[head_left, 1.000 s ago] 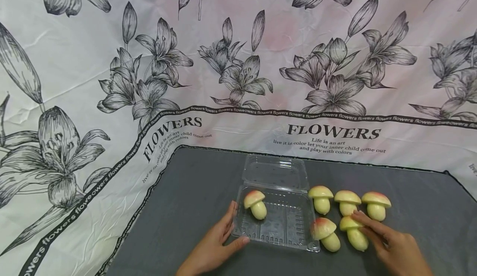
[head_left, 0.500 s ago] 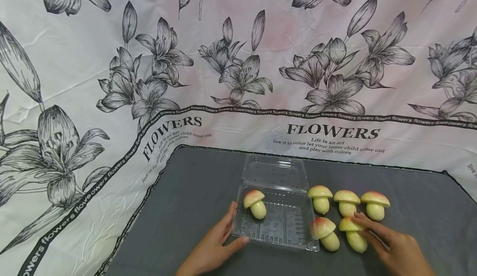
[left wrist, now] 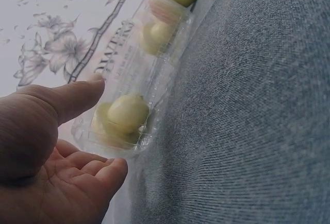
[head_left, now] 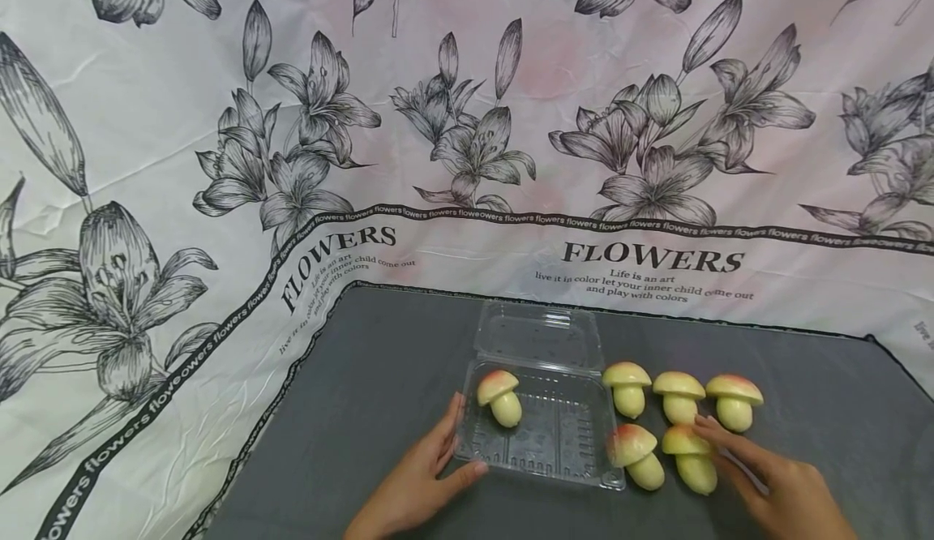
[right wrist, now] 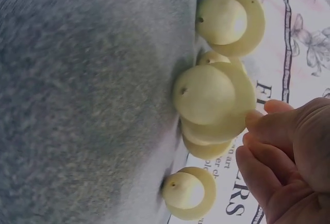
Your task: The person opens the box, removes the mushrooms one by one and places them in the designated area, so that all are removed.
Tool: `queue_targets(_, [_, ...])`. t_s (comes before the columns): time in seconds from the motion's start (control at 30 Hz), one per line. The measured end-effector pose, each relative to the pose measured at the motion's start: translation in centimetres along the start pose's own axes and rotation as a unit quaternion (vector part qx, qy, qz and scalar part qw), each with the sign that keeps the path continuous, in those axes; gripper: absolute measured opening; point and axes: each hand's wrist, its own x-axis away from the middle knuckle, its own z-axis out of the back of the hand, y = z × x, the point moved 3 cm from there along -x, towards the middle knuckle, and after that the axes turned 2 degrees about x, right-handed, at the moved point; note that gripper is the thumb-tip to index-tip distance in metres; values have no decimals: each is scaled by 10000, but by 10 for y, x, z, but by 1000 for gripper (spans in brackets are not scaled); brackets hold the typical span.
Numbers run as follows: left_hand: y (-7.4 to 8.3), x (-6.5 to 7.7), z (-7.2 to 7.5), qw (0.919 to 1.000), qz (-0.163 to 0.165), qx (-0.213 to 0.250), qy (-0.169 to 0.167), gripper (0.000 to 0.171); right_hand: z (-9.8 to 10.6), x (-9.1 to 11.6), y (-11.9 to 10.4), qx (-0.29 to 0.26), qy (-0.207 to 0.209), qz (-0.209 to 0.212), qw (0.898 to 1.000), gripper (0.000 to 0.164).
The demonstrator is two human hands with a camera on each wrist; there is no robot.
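Observation:
In the head view, a clear plastic clamshell container lies with its lid folded back. One mushroom-shaped piece, yellow-green with a reddish cap, lies inside at the left. My left hand is at the container's front left corner, fingers along the left side and thumb at the front edge. My right hand is at the front right mushroom-shaped piece, its fingertips right at the cap. The right wrist view shows these fingertips at the cap's edge, not wrapped around it.
Beside that piece, another mushroom-shaped piece sits against the container's right side. Behind them stand three more in a row, the middle one partly hidden. A flower-printed cloth hangs behind the grey tabletop.
My right fingers have loosened slightly from the front right mushroom-shaped piece, which has shifted a touch to the left. My left hand and the container stay in place.

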Motion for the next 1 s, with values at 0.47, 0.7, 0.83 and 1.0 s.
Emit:
queue_targets(0.47, [1, 1, 1, 10000, -27, 10, -4, 97, 5, -27, -31, -366, 179, 635, 9972, 71])
queue_targets(0.7, [0, 3, 0, 10000, -79, 49, -15, 97, 8, -54, -57, -540, 100, 745, 9957, 61])
queue_targets(0.83, [0, 3, 0, 10000, -60, 1, 19, 97, 8, -73, -73, -870, 157, 1001, 9910, 65])
queue_targets(1.0, [2, 3, -1, 10000, -15, -16, 7, 96, 3, -94, -92, -1269, 38, 1258, 9839, 62])
